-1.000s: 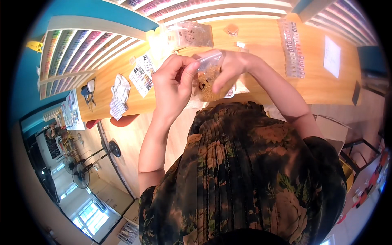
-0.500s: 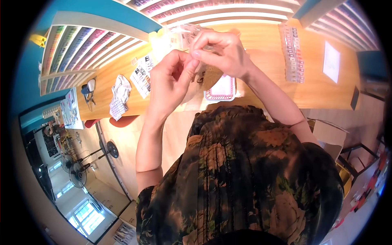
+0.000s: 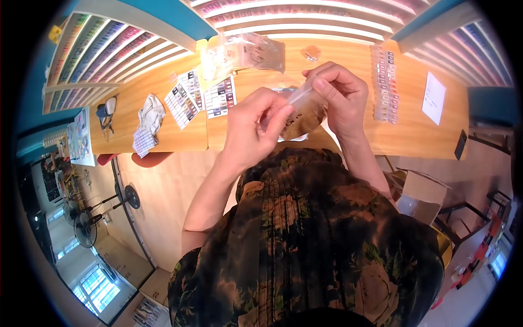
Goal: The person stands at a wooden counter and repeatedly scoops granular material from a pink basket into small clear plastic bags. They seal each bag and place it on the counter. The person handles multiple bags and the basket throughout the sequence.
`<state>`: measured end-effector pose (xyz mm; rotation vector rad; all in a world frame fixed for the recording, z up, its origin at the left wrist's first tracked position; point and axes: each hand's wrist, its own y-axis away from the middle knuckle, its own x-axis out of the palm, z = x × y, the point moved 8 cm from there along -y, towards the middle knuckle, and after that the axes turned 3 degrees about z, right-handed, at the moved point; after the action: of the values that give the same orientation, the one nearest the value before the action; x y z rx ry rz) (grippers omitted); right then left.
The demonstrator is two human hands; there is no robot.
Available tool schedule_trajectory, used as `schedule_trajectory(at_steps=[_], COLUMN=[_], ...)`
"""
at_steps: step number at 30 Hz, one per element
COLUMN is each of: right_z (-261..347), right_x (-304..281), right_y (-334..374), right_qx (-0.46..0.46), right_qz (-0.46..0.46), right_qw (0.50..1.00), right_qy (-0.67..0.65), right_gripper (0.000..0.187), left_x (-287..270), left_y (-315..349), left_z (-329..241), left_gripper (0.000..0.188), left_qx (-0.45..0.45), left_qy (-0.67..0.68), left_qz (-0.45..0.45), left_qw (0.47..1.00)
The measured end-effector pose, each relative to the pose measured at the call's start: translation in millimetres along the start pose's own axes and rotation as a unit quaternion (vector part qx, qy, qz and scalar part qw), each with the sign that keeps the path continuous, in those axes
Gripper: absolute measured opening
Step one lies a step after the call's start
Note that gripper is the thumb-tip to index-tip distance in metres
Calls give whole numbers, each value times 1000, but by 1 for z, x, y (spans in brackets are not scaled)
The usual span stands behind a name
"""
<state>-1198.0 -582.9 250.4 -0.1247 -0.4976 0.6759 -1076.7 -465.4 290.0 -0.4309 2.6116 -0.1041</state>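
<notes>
Between my two hands hangs a clear plastic bag (image 3: 305, 121) with brownish-gold contents and dark handwriting on its side. My left hand (image 3: 255, 124) pinches the left end of its top edge. With thumb and fingers, my right hand (image 3: 342, 97) grips the other end, so the edge is stretched between them and slants up to the right. Beneath the bag a tray is mostly hidden. Farther back on the table lies a larger clear bag (image 3: 255, 54), also marked in dark writing, next to a small orange-brown packet (image 3: 311, 53).
Printed chart sheets (image 3: 184, 100) and a crumpled cloth (image 3: 151, 118) lie on the left of the wooden table (image 3: 400, 136). On the right are strips of small packets (image 3: 384, 84), a white paper (image 3: 433, 98) and a dark phone-like object (image 3: 461, 144). Shelves (image 3: 294, 24) of colored items rise behind.
Both hands have come lower and nearer my body, and moved right with the bag. Its top edge is now stretched out between them, where before the fingers met close together.
</notes>
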Motion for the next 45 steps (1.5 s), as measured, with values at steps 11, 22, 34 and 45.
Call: schedule_trajectory(at_steps=[11,22,34,45], right_z=[-14,-24,-120,-130], right_x=[-21,6,75,106], right_y=[-13,-13,-19,-7], right_qx=[10,16,296,247], right_qz=[-61,-85,-74,63], right_qw=[996,996,935,966], right_qy=[-62,6,-179,-46], right_gripper=[9,8,23,23], left_x=[-20,-50,-32,-56], left_y=[11,43,68,66], left_z=[21,49,140,147], left_gripper=[8,14,25,23], left_qx=[-43,-58,-158,-132], left_qy=[69,124,288,252], left_qz=[19,-28,-161,-184], left_qw=[997,990,931,941])
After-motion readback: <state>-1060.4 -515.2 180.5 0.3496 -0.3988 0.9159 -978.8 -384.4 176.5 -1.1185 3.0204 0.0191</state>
